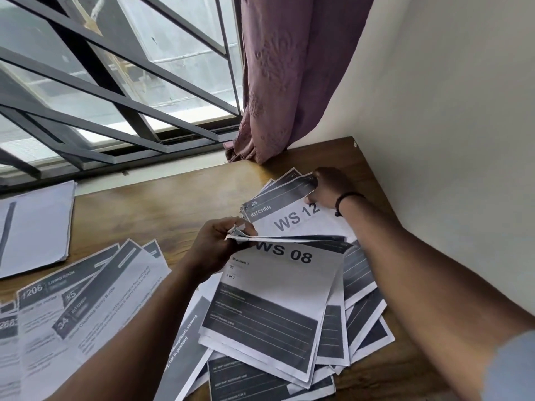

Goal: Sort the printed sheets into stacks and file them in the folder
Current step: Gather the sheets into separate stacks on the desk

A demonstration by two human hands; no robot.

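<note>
My left hand (pixel 220 244) pinches the top-left corner of a fanned bundle of printed sheets; its top sheet reads "WS 08" (pixel 275 308). Beyond it my right hand (pixel 330 188) grips the far corner of a sheet marked "KITCHEN WS 12" (pixel 298 215), which lies on a few more sheets at the table's far right. A spread of other printed sheets (pixel 86 308) covers the near left of the wooden table (pixel 162 209). No folder shows in the view.
A separate stack of white sheets (pixel 37 227) lies at the far left of the table. A barred window (pixel 115 82) and a mauve curtain (pixel 283 82) stand behind the table; a white wall (pixel 448 125) borders its right side.
</note>
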